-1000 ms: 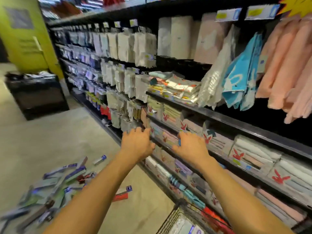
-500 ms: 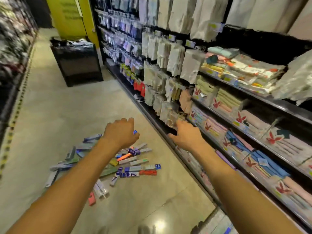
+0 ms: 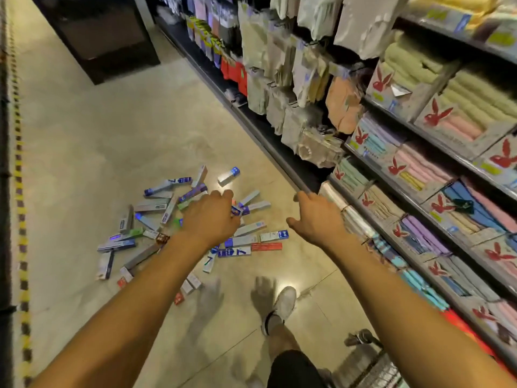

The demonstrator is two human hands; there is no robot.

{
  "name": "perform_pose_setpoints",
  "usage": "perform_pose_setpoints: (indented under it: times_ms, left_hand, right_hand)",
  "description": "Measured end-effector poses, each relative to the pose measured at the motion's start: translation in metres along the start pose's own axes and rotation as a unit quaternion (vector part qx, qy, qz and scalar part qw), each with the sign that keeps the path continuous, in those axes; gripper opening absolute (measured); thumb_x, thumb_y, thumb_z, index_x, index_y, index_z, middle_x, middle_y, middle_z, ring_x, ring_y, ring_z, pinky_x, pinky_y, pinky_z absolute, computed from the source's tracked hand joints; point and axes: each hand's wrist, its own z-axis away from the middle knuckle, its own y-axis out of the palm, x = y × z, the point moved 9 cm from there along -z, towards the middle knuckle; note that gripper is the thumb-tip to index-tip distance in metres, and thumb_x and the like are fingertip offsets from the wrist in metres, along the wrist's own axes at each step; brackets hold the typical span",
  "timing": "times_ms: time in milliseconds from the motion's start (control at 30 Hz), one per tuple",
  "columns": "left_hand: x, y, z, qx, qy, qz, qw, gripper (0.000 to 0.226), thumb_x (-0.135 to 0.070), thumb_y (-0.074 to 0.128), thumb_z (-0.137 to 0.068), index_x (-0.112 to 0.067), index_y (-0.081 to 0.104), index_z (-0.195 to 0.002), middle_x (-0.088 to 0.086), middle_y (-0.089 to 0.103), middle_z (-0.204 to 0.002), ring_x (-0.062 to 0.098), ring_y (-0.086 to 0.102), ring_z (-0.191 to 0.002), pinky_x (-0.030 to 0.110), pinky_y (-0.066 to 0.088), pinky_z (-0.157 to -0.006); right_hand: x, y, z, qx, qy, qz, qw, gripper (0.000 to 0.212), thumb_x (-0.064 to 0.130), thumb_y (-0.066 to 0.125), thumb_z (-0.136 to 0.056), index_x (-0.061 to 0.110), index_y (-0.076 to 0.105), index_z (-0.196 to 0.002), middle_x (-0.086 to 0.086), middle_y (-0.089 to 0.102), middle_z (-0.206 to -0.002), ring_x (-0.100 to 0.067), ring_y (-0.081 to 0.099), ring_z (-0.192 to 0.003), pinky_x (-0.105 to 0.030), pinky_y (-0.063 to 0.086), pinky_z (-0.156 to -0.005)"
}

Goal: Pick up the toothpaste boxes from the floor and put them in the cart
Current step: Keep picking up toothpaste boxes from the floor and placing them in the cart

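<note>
Landmark: heap of toothpaste boxes (image 3: 233, 252), scattered flat on the shop floor (image 3: 98, 135), long cartons in white, blue, grey, green and red, many overlapping at odd angles.
Stray carton: one white box with a blue end (image 3: 228, 175) lay just beyond the heap, apart from the rest.
Left hand (image 3: 211, 217): reached out over the middle of the heap, back of the hand up, fingers bent loosely downward and close together, holding nothing; its shadow fell on the floor on the near side of the heap.
Right hand (image 3: 316, 219): reached out just right of the heap, thumb spread wide, fingers loosely bent, holding nothing.
Cart (image 3: 377, 368): a corner of wire basket showed at the lower edge, on the near right of the heap; its contents were too blurred to tell.
Shoe (image 3: 284, 303): one white shoe stood on the floor on the near side of the heap.
Shelving (image 3: 419, 208): ran along the right of the heap; it carried open-fronted towel boxes (image 3: 436, 116) with a red rabbit mark, each holding folded towels in pink, yellow, blue, purple or cream.
Hanging packets (image 3: 279, 65): pale bagged goods hung in rows on the shelving, beyond and right of the heap.
Black display unit (image 3: 106, 37): stood well beyond the heap.
</note>
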Motion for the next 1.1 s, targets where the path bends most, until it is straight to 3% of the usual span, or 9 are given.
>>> perform_pose_setpoints:
  times_ms: [133, 267, 400, 533, 633, 700, 800, 967, 1100]
  left_hand:
    - [0.010, 0.057, -0.096, 0.045, -0.008, 0.022, 0.999, 0.060, -0.047, 0.060, -0.088, -0.021, 0.044, -0.140, 0.010, 0.058, -0.126, 0.032, 0.057, -0.114, 0.043, 0.051, -0.091]
    - [0.038, 0.147, -0.185, 0.060, -0.032, 0.056, 0.996, 0.049, -0.041, 0.063, -0.087, -0.024, 0.051, -0.130, 0.006, 0.060, -0.118, 0.030, 0.059, -0.109, 0.040, 0.050, -0.084]
    - [0.070, 0.282, -0.254, 0.104, -0.044, 0.056, 0.992, 0.057, -0.038, 0.065, -0.088, -0.021, 0.047, -0.140, 0.010, 0.058, -0.126, 0.034, 0.058, -0.114, 0.046, 0.051, -0.089]
    - [0.093, 0.428, -0.302, 0.154, -0.039, 0.052, 0.986, 0.052, -0.038, 0.064, -0.087, -0.020, 0.048, -0.133, 0.009, 0.060, -0.119, 0.033, 0.059, -0.108, 0.047, 0.053, -0.085]
    - [0.105, 0.537, -0.333, 0.196, -0.030, 0.035, 0.980, 0.058, -0.030, 0.067, -0.084, -0.015, 0.046, -0.136, 0.012, 0.057, -0.126, 0.035, 0.058, -0.112, 0.046, 0.052, -0.087]
    - [0.113, 0.605, -0.352, 0.203, -0.020, 0.024, 0.979, 0.054, -0.025, 0.070, -0.081, -0.013, 0.049, -0.130, 0.013, 0.059, -0.122, 0.035, 0.060, -0.107, 0.044, 0.052, -0.080]
    - [0.126, 0.693, -0.373, 0.206, -0.012, 0.000, 0.978, 0.048, -0.024, 0.072, -0.077, -0.015, 0.052, -0.119, 0.011, 0.061, -0.112, 0.033, 0.060, -0.100, 0.041, 0.051, -0.072]
    - [0.148, 0.817, -0.387, 0.228, -0.011, -0.038, 0.973, 0.058, -0.019, 0.074, -0.079, -0.014, 0.045, -0.129, 0.014, 0.056, -0.119, 0.034, 0.058, -0.106, 0.047, 0.049, -0.077]
    - [0.162, 0.881, -0.390, 0.210, -0.027, -0.046, 0.976, 0.061, -0.011, 0.076, -0.076, -0.009, 0.046, -0.129, 0.021, 0.052, -0.125, 0.041, 0.054, -0.113, 0.053, 0.049, -0.088]
  right_hand:
    - [-0.032, 0.054, -0.083, 0.030, 0.025, -0.013, 0.999, 0.056, 0.051, 0.062, -0.088, 0.021, 0.048, -0.134, -0.007, 0.060, -0.125, -0.031, 0.057, -0.115, -0.043, 0.047, -0.092]
    - [-0.057, 0.143, -0.168, 0.060, 0.022, 0.016, 0.998, 0.060, 0.053, 0.064, -0.087, 0.021, 0.048, -0.136, -0.008, 0.058, -0.125, -0.032, 0.056, -0.115, -0.043, 0.044, -0.094]
    - [-0.080, 0.263, -0.239, 0.091, 0.030, 0.019, 0.995, 0.063, 0.052, 0.069, -0.084, 0.019, 0.049, -0.134, -0.009, 0.059, -0.122, -0.034, 0.056, -0.112, -0.045, 0.044, -0.093]
    - [-0.091, 0.397, -0.292, 0.121, 0.017, 0.003, 0.992, 0.061, 0.042, 0.070, -0.085, 0.018, 0.048, -0.137, -0.010, 0.057, -0.123, -0.035, 0.056, -0.111, -0.045, 0.044, -0.091]
    - [-0.098, 0.501, -0.320, 0.149, 0.016, -0.011, 0.989, 0.057, 0.039, 0.069, -0.087, 0.018, 0.049, -0.136, -0.010, 0.057, -0.124, -0.034, 0.055, -0.112, -0.044, 0.043, -0.090]
    - [-0.101, 0.567, -0.338, 0.157, 0.013, -0.021, 0.987, 0.055, 0.040, 0.069, -0.087, 0.016, 0.051, -0.133, -0.011, 0.057, -0.123, -0.035, 0.055, -0.110, -0.044, 0.043, -0.087]
    - [-0.109, 0.658, -0.360, 0.154, 0.009, -0.013, 0.988, 0.057, 0.040, 0.074, -0.084, 0.016, 0.051, -0.131, -0.011, 0.057, -0.123, -0.035, 0.056, -0.107, -0.044, 0.043, -0.087]
    - [-0.122, 0.782, -0.390, 0.137, 0.021, -0.010, 0.990, 0.057, 0.032, 0.077, -0.077, 0.014, 0.053, -0.126, -0.012, 0.058, -0.116, -0.035, 0.056, -0.100, -0.043, 0.043, -0.086]
    - [-0.122, 0.843, -0.402, 0.021, -0.017, 0.073, 0.997, 0.041, 0.017, 0.068, -0.081, 0.009, 0.059, -0.120, -0.015, 0.063, -0.107, -0.032, 0.059, -0.091, -0.042, 0.047, -0.080]
